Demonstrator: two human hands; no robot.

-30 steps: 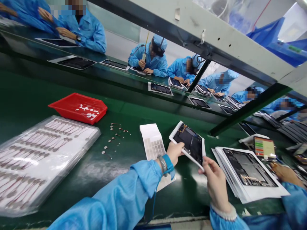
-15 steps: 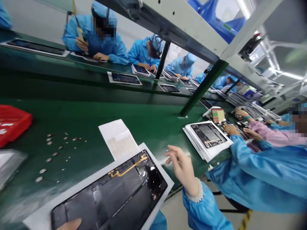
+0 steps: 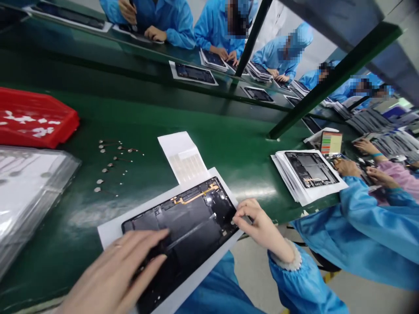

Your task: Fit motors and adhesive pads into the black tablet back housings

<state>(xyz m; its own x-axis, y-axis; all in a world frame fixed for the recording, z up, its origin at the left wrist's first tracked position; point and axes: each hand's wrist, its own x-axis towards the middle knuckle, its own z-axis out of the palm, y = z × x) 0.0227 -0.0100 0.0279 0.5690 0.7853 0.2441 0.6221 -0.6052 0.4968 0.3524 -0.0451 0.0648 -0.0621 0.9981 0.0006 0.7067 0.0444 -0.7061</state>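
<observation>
An open black tablet housing [image 3: 190, 231] with a gold flex cable [image 3: 196, 196] along its far side lies on a white paper sheet [image 3: 109, 229] near the table's front edge. My left hand [image 3: 114, 266] is over the near left part of the housing, fingers stretched and thumb apart. Whether the fingertips touch it I cannot tell. At the housing's right edge is my right hand [image 3: 258, 224], thumb and fingers pinched together; what is between them is too small to make out. Beyond the housing, a white card with pale adhesive strips [image 3: 188, 165] lies next to the sheet.
Several small round parts with thin leads [image 3: 100, 181] lie left on the green table [image 3: 137, 117]. Farther left are a red bin [image 3: 62, 124] with white scraps and clear plastic trays [image 3: 42, 183]. Right stands a stack of housings on paper [image 3: 309, 174], beside a co-worker's blue sleeve [image 3: 363, 218].
My view has shifted down and left. My right hand has come to the housing's right edge and its fingers have closed. More of my left hand now shows, reaching over the housing.
</observation>
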